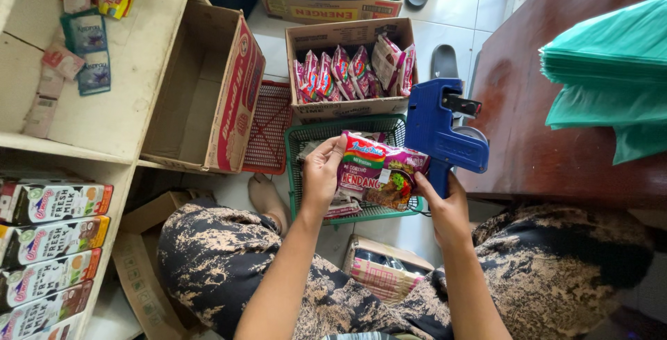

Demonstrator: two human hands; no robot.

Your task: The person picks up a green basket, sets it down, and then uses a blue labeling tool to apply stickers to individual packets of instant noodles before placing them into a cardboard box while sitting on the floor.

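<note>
A flat purple-and-green plastic noodle packet point(379, 171) is held between both hands above a green plastic mesh basket point(300, 147). The left hand point(322, 173) is closed on the packet's left edge, thumb on top. The right hand point(445, 204) is wrapped round the grip of a blue plastic price-label gun point(441, 131), its thumb pressed on the packet's right edge. The packet's long axis is laid left to right, spanning the gap from hand to hand; the gun's head is raised just beyond its far right corner. Farther off, an open brown cardboard box of pink packets point(351, 69) is set; a red mesh tray point(267, 128) at left; a dark wooden table point(549, 131) with folded green plastic bags point(611, 69) at right.
</note>
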